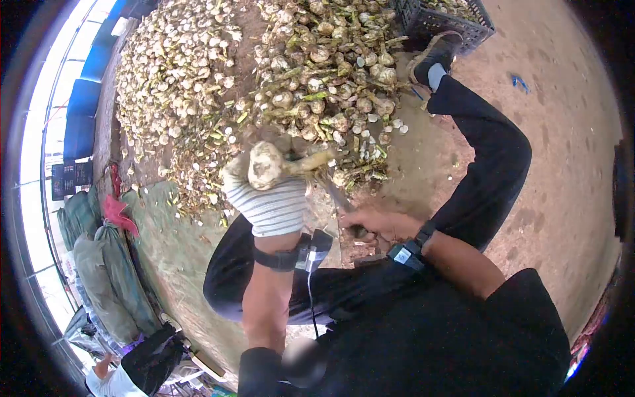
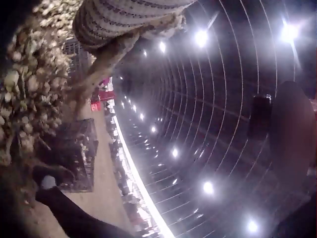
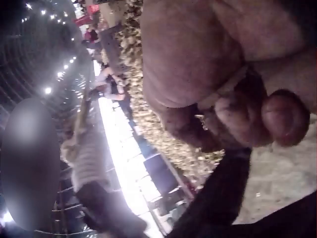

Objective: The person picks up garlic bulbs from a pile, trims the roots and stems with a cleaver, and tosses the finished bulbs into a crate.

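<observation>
In the head view my left hand (image 1: 268, 205), in a white striped glove, holds a garlic bulb (image 1: 266, 165) whose thick stem (image 1: 312, 161) points right. The glove (image 2: 124, 20) and a long stem (image 2: 106, 62) show at the top of the left wrist view. My bare right hand (image 1: 383, 223) is lower and to the right, its fingers curled round a knife. The knife's blade (image 1: 339, 197) slants up toward the area below the stem, and its handle is mostly hidden in the fist. Curled fingers (image 3: 285, 116) fill much of the right wrist view.
A big heap of garlic (image 1: 324, 59) lies ahead, with a second pile (image 1: 172, 73) to its left and trimmings between. A black crate (image 1: 456, 23) stands beyond my outstretched foot. Green sacks (image 1: 106, 264) and another person (image 1: 142, 364) are at lower left.
</observation>
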Action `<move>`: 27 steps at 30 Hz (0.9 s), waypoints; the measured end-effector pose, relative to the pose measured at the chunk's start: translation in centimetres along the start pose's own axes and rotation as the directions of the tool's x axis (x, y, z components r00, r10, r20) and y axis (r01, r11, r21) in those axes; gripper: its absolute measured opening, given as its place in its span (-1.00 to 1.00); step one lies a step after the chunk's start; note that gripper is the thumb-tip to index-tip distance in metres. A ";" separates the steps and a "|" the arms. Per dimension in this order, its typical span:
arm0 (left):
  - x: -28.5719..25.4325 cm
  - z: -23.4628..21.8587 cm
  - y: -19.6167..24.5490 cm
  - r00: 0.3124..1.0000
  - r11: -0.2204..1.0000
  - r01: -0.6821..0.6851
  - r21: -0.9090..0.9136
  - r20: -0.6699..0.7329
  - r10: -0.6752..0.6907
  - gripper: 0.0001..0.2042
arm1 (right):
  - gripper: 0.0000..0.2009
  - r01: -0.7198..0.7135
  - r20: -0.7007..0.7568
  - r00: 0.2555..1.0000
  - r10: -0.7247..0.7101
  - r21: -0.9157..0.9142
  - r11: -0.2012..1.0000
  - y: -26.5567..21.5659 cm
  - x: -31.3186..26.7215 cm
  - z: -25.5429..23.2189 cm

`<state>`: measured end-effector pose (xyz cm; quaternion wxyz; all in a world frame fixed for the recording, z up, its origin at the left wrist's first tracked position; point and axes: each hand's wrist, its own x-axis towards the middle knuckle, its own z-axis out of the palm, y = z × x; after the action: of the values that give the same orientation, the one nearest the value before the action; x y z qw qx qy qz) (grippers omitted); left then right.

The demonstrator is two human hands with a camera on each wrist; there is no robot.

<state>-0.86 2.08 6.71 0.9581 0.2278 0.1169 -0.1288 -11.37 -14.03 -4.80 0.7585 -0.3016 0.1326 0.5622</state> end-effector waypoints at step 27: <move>0.6 -3.4 -3.3 0.902 0.289 0.088 0.953 0.047 -0.429 -0.53 | -0.66 0.512 -0.416 0.479 -0.773 -0.583 0.631 -8.1 -6.1 -0.3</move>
<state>-1.81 0.73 2.22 0.6215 0.6905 -0.0869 -0.3597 -5.83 -20.43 0.78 0.7479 -0.6400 0.1422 0.1043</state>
